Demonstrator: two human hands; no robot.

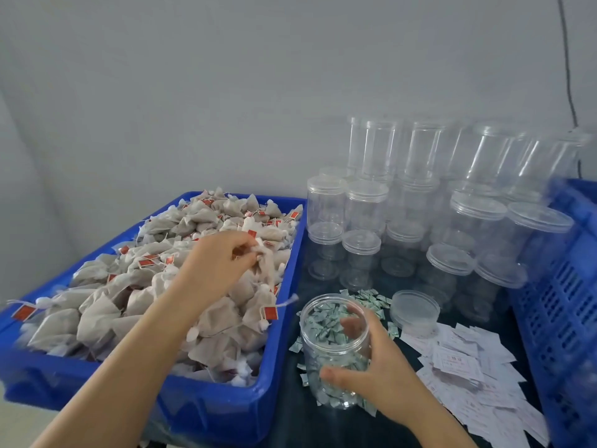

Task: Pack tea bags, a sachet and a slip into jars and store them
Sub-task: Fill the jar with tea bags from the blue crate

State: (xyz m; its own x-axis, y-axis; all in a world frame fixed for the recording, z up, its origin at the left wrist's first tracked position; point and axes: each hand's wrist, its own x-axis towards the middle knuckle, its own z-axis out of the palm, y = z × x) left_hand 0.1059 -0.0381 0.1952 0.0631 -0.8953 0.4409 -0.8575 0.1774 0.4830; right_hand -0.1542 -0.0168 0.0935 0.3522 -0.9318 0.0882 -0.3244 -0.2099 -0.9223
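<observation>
Gripping an open clear jar (336, 350), the right hand (378, 360) wraps it from the right side: thumb across the lower front wall, fingers curled round the far side and seen through the plastic. The jar stands upright on the dark table (290, 412) near its front edge, just beside the right wall of the blue bin (226, 405). It has no lid; whether the small green-white sachets (371, 299) seen through it lie inside or behind it, I cannot tell. More of those sachets are scattered on the table around its base and behind it.

Left hand (219, 263) reaches over the bin, thumb and fingertips closed in a pinch on one tea bag (266, 263), which hangs from the pinch above the heap. The bag is pale grey-beige mesh, gathered white at its top.

The bin is piled to its rim with like tea bags (135, 292), many with red tags on strings; one tag hangs over the right rim.

A loose lid (415, 310) rests on the table right of the jar. White paper slips (465, 373) are spread toward the table's front right corner. Stacked lidded empty jars (420, 202) fill the back of the table. A blue crate (565, 305) stands along the right edge.
</observation>
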